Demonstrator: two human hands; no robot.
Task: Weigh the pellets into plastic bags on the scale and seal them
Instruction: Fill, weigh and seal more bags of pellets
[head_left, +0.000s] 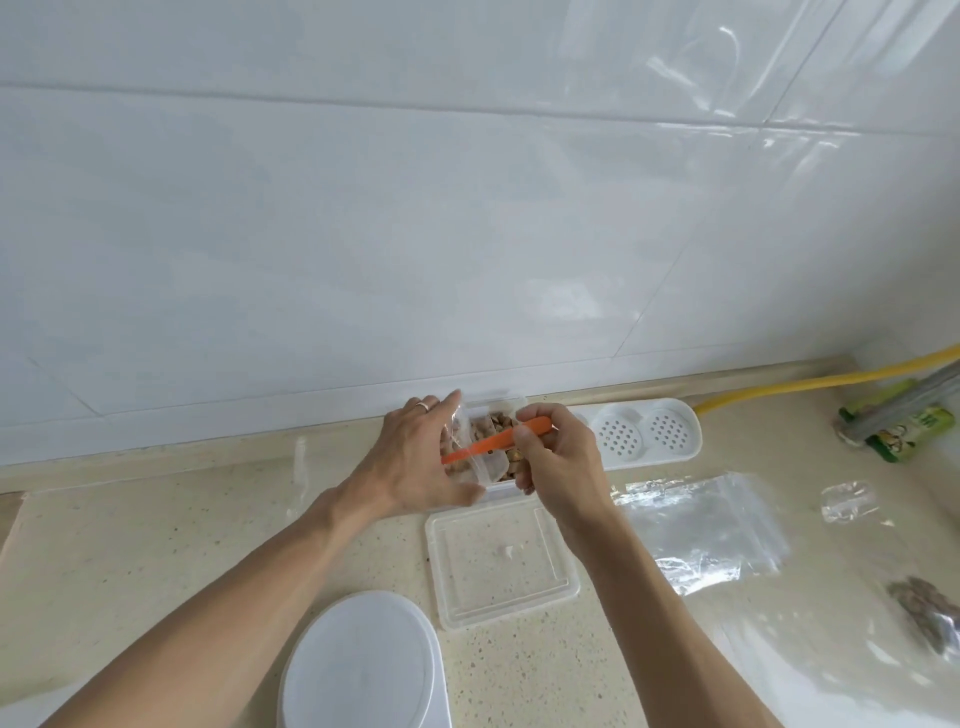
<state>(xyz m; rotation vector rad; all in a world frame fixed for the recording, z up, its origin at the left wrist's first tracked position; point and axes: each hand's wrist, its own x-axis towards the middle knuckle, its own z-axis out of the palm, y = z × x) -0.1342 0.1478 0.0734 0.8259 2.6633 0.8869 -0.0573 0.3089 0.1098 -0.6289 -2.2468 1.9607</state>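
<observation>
A clear plastic box (496, 480) of brown pellets (500, 422) stands on the counter against the wall. My left hand (415, 457) holds a small clear plastic bag (470, 447) open beside the box, with pellets visible inside it. My right hand (556, 457) grips an orange scoop (493, 444) whose tip reaches into the bag's mouth. The box's clear lid (498, 561) lies flat in front of the box. The white scale (358, 670) sits at the bottom, left of centre.
Empty zip bags (696, 525) lie to the right, and a filled bag of pellets (924, 608) sits at the right edge. A white perforated tray (644, 436) stands by the wall. A yellow hose (810, 384) and a green packet (904, 431) lie far right.
</observation>
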